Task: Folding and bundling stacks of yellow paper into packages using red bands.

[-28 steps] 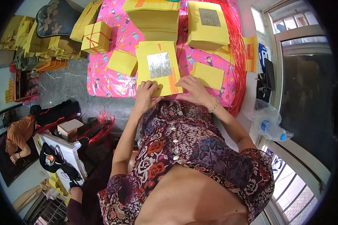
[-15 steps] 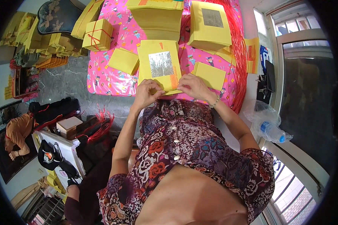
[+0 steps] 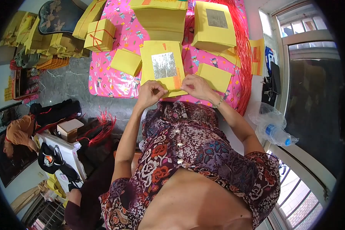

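A yellow paper sheet (image 3: pixel 147 63) with a silver foil patch (image 3: pixel 165 66) and an orange strip lies on top of a stack, right in front of me. My left hand (image 3: pixel 151 93) pinches its near edge between thumb and fingers. At the near right corner, beside the orange strip, my right hand (image 3: pixel 196 87) pinches the same sheet. That near edge looks turned up in a narrow fold. To the left lies a small pile of yellow folded papers (image 3: pixel 125 62); a similar pile (image 3: pixel 215 78) is by my right hand.
Tall yellow paper stacks (image 3: pixel 159 23) stand at the back of the pink patterned tabletop (image 3: pixel 115 82). A bundle tied with red string (image 3: pixel 99 36) is at the back left. Red strands (image 3: pixel 244 57) hang along the right side. A bagged plastic bottle (image 3: pixel 276 132) and co-workers are nearby.
My hands have barely shifted along the near edge of the sheet and still pinch it. At far left, a co-worker's arms have moved.
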`<state>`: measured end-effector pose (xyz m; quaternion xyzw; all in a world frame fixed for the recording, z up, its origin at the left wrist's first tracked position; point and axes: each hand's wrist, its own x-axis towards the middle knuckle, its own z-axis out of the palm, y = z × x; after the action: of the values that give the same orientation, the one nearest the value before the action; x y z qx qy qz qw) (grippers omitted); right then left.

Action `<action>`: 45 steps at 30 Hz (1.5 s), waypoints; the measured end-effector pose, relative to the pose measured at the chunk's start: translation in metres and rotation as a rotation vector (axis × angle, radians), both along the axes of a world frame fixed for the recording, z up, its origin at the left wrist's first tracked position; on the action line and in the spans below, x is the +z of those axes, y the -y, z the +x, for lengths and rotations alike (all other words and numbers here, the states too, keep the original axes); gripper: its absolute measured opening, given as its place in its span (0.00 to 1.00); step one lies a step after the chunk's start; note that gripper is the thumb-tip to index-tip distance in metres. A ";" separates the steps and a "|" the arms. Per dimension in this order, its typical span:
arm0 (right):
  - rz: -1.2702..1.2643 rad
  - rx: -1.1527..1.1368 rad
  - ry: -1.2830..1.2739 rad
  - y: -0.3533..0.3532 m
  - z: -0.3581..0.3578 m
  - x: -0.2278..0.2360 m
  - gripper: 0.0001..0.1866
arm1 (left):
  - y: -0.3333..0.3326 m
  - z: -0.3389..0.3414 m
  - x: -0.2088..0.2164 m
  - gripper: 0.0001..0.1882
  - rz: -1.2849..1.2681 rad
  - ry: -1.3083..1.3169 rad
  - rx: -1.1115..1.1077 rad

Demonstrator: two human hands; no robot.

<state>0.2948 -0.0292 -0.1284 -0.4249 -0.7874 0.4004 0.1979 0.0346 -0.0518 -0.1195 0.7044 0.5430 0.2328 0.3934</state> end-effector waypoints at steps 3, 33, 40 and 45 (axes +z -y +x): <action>0.010 0.000 -0.018 0.000 -0.001 -0.001 0.10 | 0.000 0.000 -0.001 0.10 -0.006 0.013 0.005; 0.088 -0.248 -0.079 -0.083 -0.020 0.020 0.13 | 0.012 0.026 0.027 0.25 0.626 -0.211 0.161; 0.105 -0.255 0.123 -0.144 -0.035 0.001 0.13 | -0.020 0.039 0.001 0.35 0.496 -0.453 0.031; 0.352 -0.264 0.214 -0.152 -0.046 -0.009 0.11 | -0.029 0.036 -0.014 0.36 0.427 -0.526 0.007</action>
<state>0.2485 0.1224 -0.1373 -0.5230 -0.7992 0.1804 0.2348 0.0706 -0.0227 -0.1330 0.8051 0.5670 0.1530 0.0827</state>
